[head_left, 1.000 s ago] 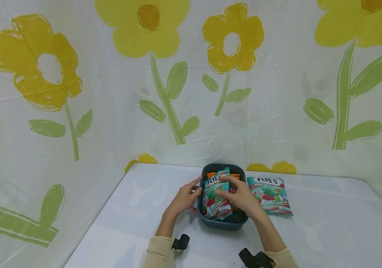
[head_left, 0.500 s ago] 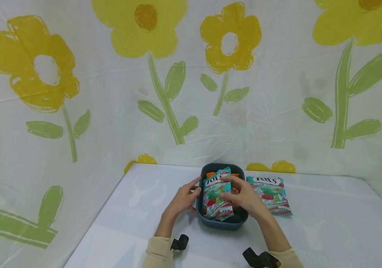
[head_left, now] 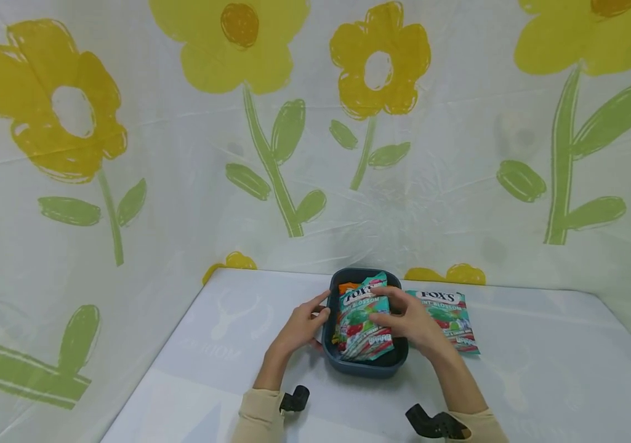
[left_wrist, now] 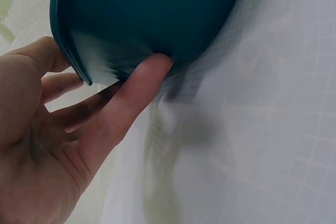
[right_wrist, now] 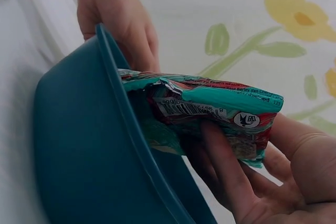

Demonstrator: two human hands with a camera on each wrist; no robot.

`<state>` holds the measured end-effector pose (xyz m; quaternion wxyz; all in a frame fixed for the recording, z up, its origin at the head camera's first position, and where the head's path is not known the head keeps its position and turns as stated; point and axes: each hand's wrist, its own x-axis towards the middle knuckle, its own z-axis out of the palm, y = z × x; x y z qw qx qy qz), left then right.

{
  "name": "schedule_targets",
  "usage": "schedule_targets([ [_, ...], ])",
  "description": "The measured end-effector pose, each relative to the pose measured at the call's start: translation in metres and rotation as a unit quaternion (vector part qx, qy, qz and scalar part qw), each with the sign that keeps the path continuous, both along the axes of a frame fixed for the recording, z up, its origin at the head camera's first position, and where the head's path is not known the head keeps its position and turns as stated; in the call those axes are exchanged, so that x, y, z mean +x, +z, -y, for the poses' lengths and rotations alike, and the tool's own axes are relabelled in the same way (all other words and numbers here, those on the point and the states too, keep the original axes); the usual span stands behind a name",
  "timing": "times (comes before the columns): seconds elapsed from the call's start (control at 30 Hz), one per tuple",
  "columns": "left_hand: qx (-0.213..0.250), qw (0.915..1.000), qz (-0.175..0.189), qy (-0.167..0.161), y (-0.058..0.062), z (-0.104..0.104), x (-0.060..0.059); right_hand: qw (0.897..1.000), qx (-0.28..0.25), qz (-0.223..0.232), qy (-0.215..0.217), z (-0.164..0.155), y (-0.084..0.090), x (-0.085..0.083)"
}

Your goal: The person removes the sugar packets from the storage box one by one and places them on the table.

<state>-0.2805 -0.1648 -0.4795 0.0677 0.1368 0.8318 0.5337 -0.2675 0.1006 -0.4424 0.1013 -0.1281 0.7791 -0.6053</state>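
A teal FOX'S candy bag (head_left: pixel 365 323) lies over the dark blue-green container (head_left: pixel 362 369), its front facing up. My right hand (head_left: pixel 412 320) grips its right edge, with thumb and fingers on opposite sides. The right wrist view shows this bag (right_wrist: pixel 210 100) leaning out over the rim, its barcode side towards the camera. My left hand (head_left: pixel 298 326) holds the container's left wall. In the left wrist view, fingers (left_wrist: pixel 134 93) touch the outer wall of the container (left_wrist: pixel 152 14) near its rim. Orange packaging (head_left: pixel 348 287) shows beneath the bag, mostly hidden.
Right of the container, another teal FOX'S bag (head_left: pixel 450 317) lies flat on the white table (head_left: pixel 548 357), partly behind my right hand. A flower-printed curtain (head_left: pixel 442 203) hangs close behind the table's far edge.
My right hand has shifted right and the bag has moved with it, covering more of the packs at the container's right. The left hand has stayed on the container's side.
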Motion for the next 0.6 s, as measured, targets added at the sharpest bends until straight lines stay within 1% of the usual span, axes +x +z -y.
schedule_targets([
  [0.13,0.000,1.0000,0.001,0.000,0.000,0.000,-0.001,1.000,-0.003,0.010,-0.010,-0.005,0.001,0.000],
  [0.3,-0.002,1.0000,0.001,0.001,0.000,-0.001,-0.002,1.000,-0.014,0.012,-0.010,-0.013,0.004,0.000],
  [0.47,0.001,1.0000,0.005,0.003,0.000,0.000,-0.002,1.000,-0.025,0.003,-0.014,-0.020,0.006,-0.001],
  [0.6,0.001,1.0000,-0.001,0.005,0.000,0.000,-0.002,0.999,-0.036,-0.002,-0.017,-0.027,0.008,0.000],
])
